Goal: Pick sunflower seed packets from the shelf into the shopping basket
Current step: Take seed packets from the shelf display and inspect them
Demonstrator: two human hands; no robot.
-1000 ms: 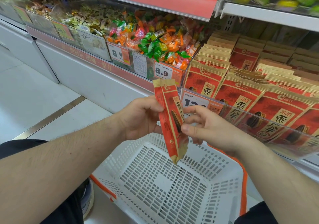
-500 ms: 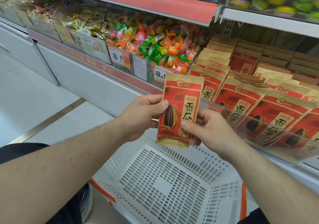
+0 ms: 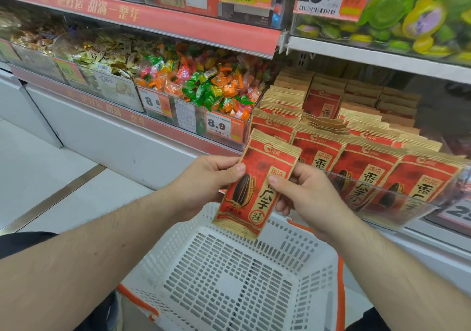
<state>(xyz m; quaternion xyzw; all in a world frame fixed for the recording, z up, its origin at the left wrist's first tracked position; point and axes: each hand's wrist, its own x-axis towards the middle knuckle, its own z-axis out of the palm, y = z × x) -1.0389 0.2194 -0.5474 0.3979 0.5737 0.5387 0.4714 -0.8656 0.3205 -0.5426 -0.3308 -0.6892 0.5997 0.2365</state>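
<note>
A red and tan sunflower seed packet (image 3: 257,185) faces me, tilted a little to the right, above the far rim of the white slotted shopping basket (image 3: 229,277). My left hand (image 3: 204,180) pinches its left edge with the thumb on the front. My right hand (image 3: 305,190) grips its right edge, thumb across the printed characters. The basket has orange handles and nothing inside it. Rows of the same seed packets (image 3: 356,157) stand on the shelf to the right, behind a clear plastic lip.
Bins of wrapped candies (image 3: 204,86) with price tags fill the shelf to the left of the packets. An upper shelf (image 3: 382,58) overhangs the packets. White tiled floor (image 3: 51,177) lies at the left.
The packet turned from edge-on to face me, then tilted slightly right. Both hands kept hold of it. The view rose a little toward the shelf.
</note>
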